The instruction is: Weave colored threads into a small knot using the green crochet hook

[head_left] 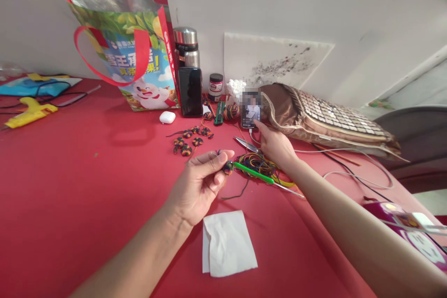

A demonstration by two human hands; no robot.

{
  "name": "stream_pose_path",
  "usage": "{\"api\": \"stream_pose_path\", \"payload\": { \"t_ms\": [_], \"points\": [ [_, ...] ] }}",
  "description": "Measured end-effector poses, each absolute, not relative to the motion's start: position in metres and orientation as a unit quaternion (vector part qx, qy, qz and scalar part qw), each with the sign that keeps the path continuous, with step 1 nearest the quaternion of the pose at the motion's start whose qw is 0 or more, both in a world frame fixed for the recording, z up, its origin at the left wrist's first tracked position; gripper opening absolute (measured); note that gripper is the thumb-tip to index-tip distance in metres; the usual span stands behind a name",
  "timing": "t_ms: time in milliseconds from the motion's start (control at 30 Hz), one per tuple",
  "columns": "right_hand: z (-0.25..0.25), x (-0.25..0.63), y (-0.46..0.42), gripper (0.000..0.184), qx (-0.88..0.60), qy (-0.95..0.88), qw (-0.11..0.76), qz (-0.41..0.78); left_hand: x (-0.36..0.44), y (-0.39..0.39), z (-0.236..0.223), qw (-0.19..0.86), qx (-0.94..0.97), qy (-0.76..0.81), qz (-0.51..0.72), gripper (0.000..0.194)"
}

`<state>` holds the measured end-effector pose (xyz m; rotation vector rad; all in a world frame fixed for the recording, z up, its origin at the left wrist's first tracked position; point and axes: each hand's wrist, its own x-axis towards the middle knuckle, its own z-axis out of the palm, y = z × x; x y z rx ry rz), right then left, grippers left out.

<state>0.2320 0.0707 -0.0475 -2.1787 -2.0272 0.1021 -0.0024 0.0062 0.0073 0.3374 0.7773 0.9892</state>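
Left hand (200,188): pinching narrowly, fingers and thumb holding a small multicoloured yarn piece (228,168) out over the bench (111,200), presumably so the stitches are not slipping.

Green-handled hook (254,173): extending rightward from that piece, its thin metal end pointing away; apparently being supported at the left hand, freeing the other. Whether it is passing through a loop, one cannot tell.

Right hand (275,143): pointing with the index finger at the phone (247,121); no held object is showing, though the curled fingers are hiding their grip.

Phone: standing upright before the brown bag (279,102), facing the person, likely for easy viewing; a white cable is feeding its lower edge.

Yarn tangle (256,160): lying just beyond the hook, probably for keeping thread close.

Small yarn rounds (186,150): grouping left of the yarn, seemingly being kept apart from it.

Scissors (245,143): lying beside the yarn, presumably for handy cutting.

White tissue (231,247): lying nearest the person, its purpose remaining unclear.
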Motion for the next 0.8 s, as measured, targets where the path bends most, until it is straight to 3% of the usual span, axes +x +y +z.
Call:
{"api": "stream_pose_path", "payload": {
  "t_ms": [267,367,567,800],
  "points": [
    [-0.046,0.239,0.041,0.059,-0.7,-0.703,0.126,0.006,-0.002,0.006,0.009,0.796,0.157,0.352,0.467,0.048],
    [-0.042,0.233,0.01,0.051,-0.603,-0.765,0.225,0.02,-0.002,0.005,0.009,0.798,0.161,0.343,0.468,0.047],
    [-0.022,0.201,-0.04,0.08,-0.445,-0.808,0.378,0.076,-0.002,0.002,0.008,0.816,0.197,0.327,0.433,0.043],
    [-0.014,0.179,-0.046,0.038,-0.333,-0.767,0.534,0.123,0.001,-0.002,0.002,0.815,0.246,0.318,0.417,0.039]
  ]
}}
